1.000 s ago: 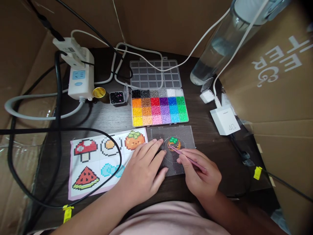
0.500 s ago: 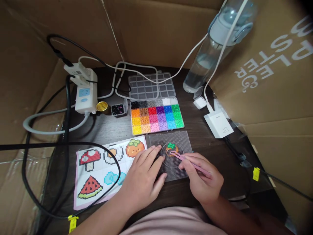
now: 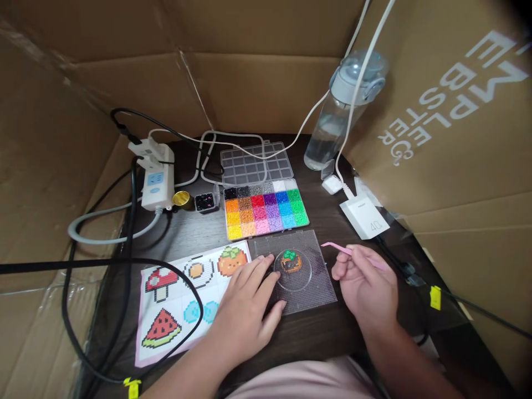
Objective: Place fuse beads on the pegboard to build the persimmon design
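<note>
On a clear pegboard lies a small bead design with green beads on top and an orange and dark ring below, inside a clear round outline. My left hand rests with fingers spread on the pegboard's left edge and the pattern sheet. Pink tweezers are held in my right hand, their tips just past the board's right edge. I cannot make out a bead in the tips. Behind the board, the bead box holds beads sorted by colour.
A power strip, gold cup and small box of dark beads stand at the left. A water bottle, white charger and small white case are at the right. A black cable crosses above the sheet.
My right hand has moved right with the tweezers, taking their tips off the bead design. My left hand stays on the board's edge. The whole view has shifted.
</note>
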`<action>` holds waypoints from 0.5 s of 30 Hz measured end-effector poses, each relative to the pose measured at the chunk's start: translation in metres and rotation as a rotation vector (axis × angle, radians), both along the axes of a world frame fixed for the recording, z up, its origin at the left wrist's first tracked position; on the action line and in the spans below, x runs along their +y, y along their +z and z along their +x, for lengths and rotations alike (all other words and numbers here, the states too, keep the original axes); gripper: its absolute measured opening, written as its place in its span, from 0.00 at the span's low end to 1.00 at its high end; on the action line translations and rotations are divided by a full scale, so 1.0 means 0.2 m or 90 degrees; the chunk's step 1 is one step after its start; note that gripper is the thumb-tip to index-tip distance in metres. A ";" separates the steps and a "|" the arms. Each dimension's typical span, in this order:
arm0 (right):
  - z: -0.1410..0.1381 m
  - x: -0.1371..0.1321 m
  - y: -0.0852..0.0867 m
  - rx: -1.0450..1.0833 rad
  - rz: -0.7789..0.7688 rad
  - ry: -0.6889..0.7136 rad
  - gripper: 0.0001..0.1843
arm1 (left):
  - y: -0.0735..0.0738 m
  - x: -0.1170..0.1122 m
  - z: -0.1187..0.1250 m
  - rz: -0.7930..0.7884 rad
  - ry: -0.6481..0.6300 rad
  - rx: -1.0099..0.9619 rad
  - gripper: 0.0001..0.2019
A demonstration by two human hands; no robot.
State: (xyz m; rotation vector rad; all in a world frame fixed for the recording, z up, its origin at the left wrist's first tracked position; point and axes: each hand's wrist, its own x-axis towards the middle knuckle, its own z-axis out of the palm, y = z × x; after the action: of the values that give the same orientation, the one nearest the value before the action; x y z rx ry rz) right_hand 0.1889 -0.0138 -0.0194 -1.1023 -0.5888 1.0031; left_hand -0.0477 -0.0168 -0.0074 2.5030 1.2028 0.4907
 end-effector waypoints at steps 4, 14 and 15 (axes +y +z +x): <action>0.01 0.02 0.00 0.073 -0.012 0.049 0.04 | -0.01 0.00 0.00 -0.002 -0.002 0.001 0.17; -0.02 0.04 0.01 0.137 -0.032 0.077 0.04 | -0.01 0.00 0.00 -0.008 0.000 0.003 0.17; -0.02 0.04 0.01 0.135 -0.034 0.077 0.05 | -0.01 0.00 0.00 -0.008 0.000 0.003 0.17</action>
State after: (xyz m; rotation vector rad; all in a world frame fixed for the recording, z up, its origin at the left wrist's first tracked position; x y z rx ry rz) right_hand 0.1856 -0.0067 -0.0173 -1.0010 -0.4639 1.2302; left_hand -0.0469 -0.0172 -0.0088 2.4946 1.2031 0.4762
